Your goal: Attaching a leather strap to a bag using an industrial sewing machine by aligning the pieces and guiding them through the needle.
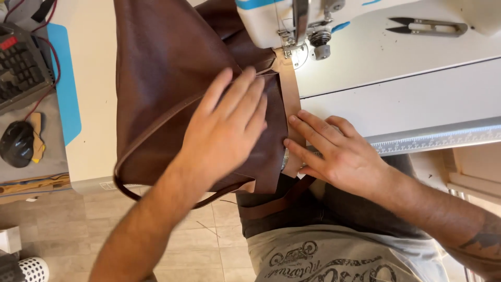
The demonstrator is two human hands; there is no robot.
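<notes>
A large piece of dark brown leather (162, 68) lies over the white sewing table (407, 99), with a thin brown strap (130, 156) looping off its near edge. My left hand (227, 125) lies flat on the leather, fingers spread, pressing it down. My right hand (334, 151) rests beside it, fingertips on a lighter tan strip (289, 89) along the leather's right edge. That strip runs up under the presser foot (295, 47) of the white and blue sewing machine (271, 21).
Metal thread snips (428, 26) lie on the table at the upper right. A ruler strip (433, 141) runs along the table's front edge. To the left are a black keyboard (21, 68), a black mouse (16, 143) and a blue mat (65, 89). Tiled floor (104, 219) below.
</notes>
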